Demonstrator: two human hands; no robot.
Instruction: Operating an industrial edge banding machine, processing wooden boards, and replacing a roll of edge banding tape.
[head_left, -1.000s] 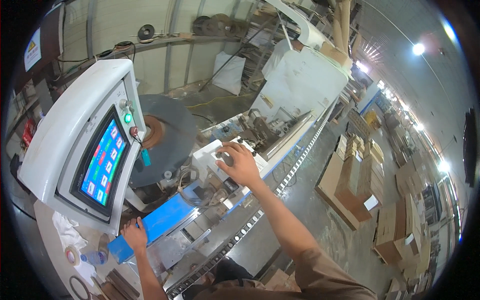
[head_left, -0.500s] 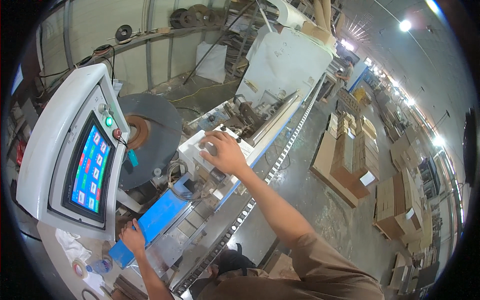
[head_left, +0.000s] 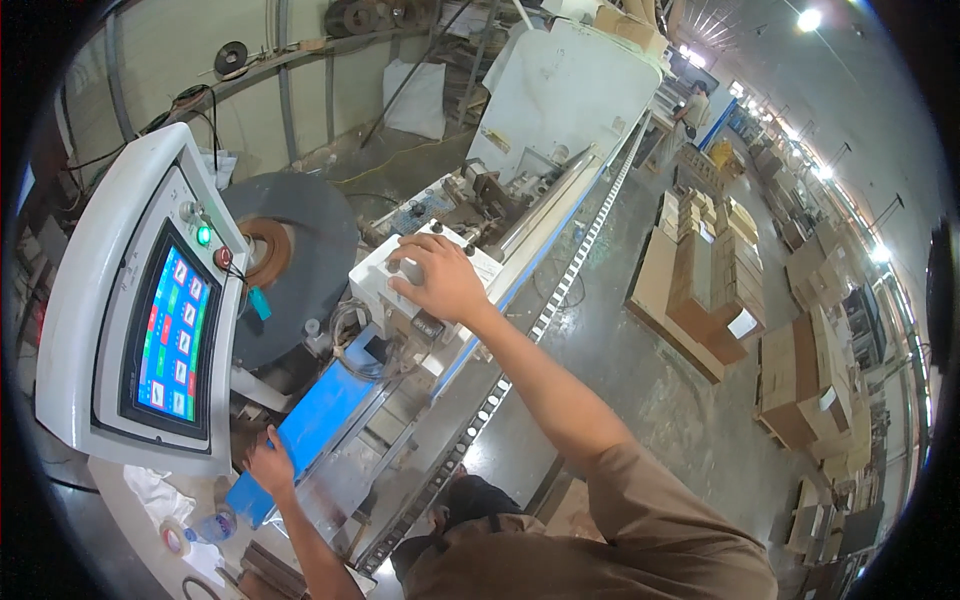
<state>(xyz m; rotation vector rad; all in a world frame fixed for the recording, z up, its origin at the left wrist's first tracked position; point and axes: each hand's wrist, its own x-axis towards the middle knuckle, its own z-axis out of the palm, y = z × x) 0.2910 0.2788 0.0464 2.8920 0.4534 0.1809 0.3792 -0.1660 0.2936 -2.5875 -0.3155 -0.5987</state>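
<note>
Atop white boxy machine housing (head_left: 400,285), right hand (head_left: 440,280) resting palm-down, fingers spread over small knobs. Lower down, left hand (head_left: 268,462) gripping long blue flat panel (head_left: 310,425) beside white touchscreen console (head_left: 140,310).

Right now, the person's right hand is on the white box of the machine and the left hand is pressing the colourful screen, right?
Not quite. The right hand does rest on the white box, but the head view shows the left hand down on the blue panel, below the colourful screen, not pressing it.

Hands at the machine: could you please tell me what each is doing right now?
Left hand: gripping the blue panel's end.
Right hand: fingers spread on the white housing.
</note>
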